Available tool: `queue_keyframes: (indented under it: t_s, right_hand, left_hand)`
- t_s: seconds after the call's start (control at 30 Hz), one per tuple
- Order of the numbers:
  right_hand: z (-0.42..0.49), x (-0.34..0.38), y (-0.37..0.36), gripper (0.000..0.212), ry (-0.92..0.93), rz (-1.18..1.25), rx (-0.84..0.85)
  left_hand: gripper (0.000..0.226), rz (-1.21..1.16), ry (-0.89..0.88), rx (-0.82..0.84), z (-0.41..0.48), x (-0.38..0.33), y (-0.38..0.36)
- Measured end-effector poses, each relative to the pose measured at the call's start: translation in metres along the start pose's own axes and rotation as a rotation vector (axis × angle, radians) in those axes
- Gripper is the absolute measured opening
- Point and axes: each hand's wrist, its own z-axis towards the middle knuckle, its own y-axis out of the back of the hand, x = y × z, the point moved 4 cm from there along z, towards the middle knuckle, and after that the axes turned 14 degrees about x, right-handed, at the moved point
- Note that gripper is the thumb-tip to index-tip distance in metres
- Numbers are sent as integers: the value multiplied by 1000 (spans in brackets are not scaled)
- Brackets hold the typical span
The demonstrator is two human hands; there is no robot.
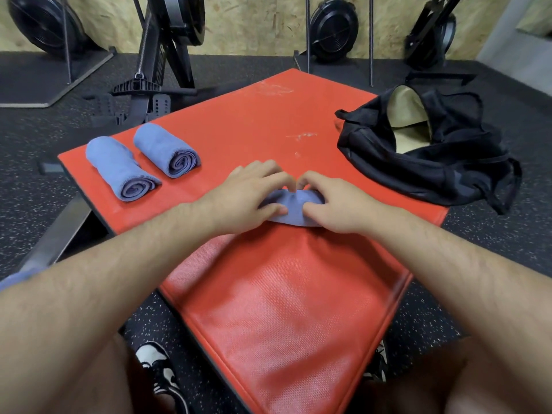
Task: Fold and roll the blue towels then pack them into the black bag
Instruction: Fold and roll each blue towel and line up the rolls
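Observation:
A blue towel (pixel 291 206) lies rolled up in the middle of the red mat (pixel 268 288). My left hand (pixel 248 195) and my right hand (pixel 331 201) both grip it side by side, fingers curled over the far side and thumbs on the near side. Most of this roll is hidden under my hands. Two more blue towels lie rolled at the mat's left: one (pixel 122 168) nearer the left edge, the other (pixel 167 150) just right of it. The black bag (pixel 430 156) sits open at the mat's right edge, showing a tan lining.
Rowing machines (pixel 167 49) and fan wheels stand along the back wall on a speckled black floor (pixel 30 189). A grey metal rail (pixel 59 231) runs by the mat's left side. My shoes (pixel 161 372) show below the mat's near edge.

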Motion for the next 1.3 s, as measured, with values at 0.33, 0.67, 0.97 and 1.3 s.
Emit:
queue_keyframes:
  t_s: [0.33, 0.67, 0.97, 1.3]
  right_hand:
    - [25, -12, -1, 70, -10, -289, 83]
    - [26, -6, 34, 71, 66, -128, -39]
    - [-8, 30, 80, 40, 210, 368, -181]
    - [4, 44, 69, 49, 344, 140, -231]
  left_hand:
    - [78, -35, 132, 213, 22, 43, -31]
    - [77, -231, 72, 142, 28, 51, 6]
    - [55, -761, 120, -122, -3, 38, 70]
    - [83, -611, 181, 111, -18, 44, 60]
